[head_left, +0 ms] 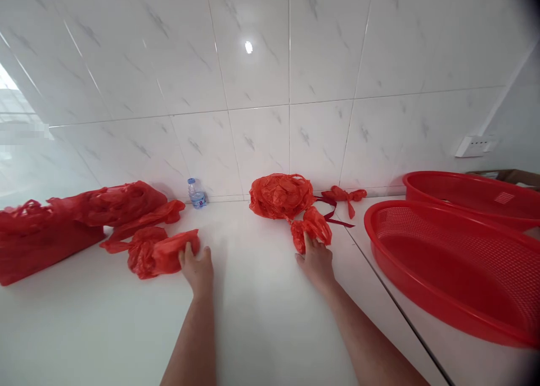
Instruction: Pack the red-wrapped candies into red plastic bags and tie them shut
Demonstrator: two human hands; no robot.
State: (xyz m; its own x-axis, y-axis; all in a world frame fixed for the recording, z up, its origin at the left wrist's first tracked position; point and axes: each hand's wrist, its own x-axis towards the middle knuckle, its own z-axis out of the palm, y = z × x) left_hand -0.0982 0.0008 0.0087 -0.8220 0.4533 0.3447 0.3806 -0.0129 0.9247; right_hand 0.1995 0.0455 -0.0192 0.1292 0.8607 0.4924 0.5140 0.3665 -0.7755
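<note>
Crumpled red plastic bag [311, 229] lay just beyond the right grip [316, 263], a second red bag [175, 252] beside the left grip [196, 270], fingers touching each, closure unclear.

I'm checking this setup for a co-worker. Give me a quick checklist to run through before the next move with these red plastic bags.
1. Left hand on the bunched thin red plastic bag: ok.
2. Right hand on the crumpled thin red plastic bag: ok.
3. That crumpled bag apart from the large balled red plastic bag: not ok, they touch.
4. Clear plastic water bottle upright: ok.
5. Red oval plastic mesh basket apart from the bags: ok.
6. Contents of the bags: cannot tell.
</note>
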